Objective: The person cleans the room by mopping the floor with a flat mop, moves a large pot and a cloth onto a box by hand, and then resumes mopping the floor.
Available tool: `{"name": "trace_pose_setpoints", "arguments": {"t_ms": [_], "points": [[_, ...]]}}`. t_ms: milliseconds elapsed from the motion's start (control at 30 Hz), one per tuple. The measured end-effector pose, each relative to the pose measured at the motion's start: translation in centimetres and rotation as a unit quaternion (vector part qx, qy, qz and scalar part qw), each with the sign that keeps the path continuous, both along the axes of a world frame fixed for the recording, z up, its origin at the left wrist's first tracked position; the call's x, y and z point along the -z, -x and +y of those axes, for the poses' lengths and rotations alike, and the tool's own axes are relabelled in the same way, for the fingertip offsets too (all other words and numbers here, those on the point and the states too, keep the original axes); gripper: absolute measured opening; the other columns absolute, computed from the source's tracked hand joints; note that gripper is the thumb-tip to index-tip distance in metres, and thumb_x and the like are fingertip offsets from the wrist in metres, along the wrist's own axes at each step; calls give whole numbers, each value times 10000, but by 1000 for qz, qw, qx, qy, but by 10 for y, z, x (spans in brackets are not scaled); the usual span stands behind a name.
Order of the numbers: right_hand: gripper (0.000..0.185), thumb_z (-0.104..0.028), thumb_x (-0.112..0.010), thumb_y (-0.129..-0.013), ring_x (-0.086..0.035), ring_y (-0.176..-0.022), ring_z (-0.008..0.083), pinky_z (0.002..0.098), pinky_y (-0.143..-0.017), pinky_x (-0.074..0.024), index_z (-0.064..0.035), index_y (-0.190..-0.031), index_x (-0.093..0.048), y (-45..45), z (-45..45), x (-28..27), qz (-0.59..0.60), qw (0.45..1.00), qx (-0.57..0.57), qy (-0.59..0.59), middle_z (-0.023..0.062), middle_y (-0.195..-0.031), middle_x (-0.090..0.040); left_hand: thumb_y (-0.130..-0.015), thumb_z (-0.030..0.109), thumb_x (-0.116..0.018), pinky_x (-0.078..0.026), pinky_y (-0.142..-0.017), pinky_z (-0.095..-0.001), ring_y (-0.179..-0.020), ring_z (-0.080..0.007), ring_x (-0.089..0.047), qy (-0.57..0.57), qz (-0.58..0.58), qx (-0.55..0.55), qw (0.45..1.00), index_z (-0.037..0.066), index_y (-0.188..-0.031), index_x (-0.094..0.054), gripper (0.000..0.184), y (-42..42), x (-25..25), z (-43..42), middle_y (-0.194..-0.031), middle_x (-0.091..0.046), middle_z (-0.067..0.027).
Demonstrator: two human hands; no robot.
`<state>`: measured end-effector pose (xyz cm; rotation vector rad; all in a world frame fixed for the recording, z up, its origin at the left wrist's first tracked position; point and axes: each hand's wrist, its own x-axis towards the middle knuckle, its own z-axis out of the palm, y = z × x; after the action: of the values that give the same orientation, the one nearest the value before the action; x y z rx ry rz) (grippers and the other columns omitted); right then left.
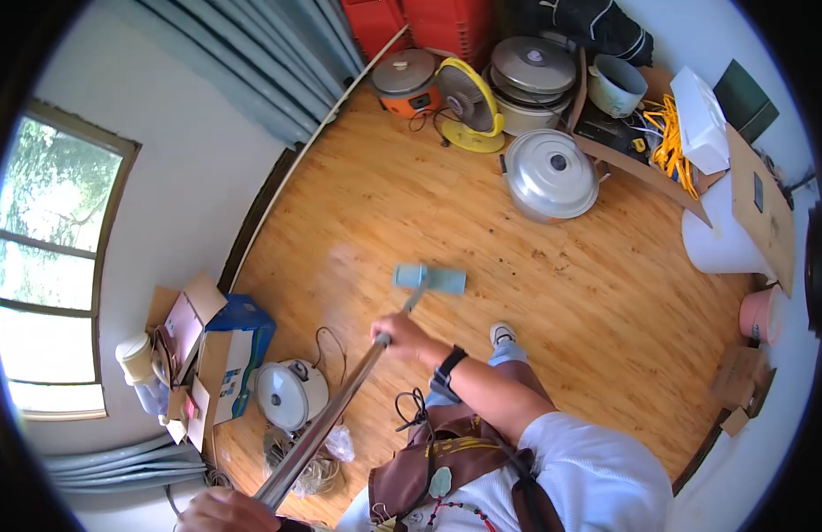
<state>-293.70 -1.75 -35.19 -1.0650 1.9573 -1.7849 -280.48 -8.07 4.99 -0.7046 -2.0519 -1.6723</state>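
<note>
A mop with a metal pole [327,413] slants across the lower middle of the head view. Its flat light-blue head [445,280] rests on the wooden floor, slightly blurred. My right hand [400,335], below a dark wristband, is closed around the lower part of the pole. At the bottom edge, my left hand [227,512] is curled at the pole's upper end; part of it is cut off by the frame. A shoe [502,333] shows just behind the mop head.
Wooden floor [606,346] spreads around me. Ahead stand a silver lidded pot [553,174], a yellow fan [469,102], an orange cooker [406,82] and a box [637,160] of cables. Leftward are a white pot [291,395] and open boxes [236,355]; a pink bucket [760,315] stands right.
</note>
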Motion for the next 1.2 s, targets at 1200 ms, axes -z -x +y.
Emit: {"name": "trace_pose_setpoints", "arguments": {"t_ms": [1200], "points": [[159,-107,-607,-622,-591,-731,334,435,-628,-455,-127,-776,-573,-317,47,65,-29,989,-139,-28,101,-709,-599,-796,151,-656,-435,-396,-268,-367,-145,-485,-50,-168,-9,984,60,-612,-467,279,-178,1,35,-468,-487,-32]]}}
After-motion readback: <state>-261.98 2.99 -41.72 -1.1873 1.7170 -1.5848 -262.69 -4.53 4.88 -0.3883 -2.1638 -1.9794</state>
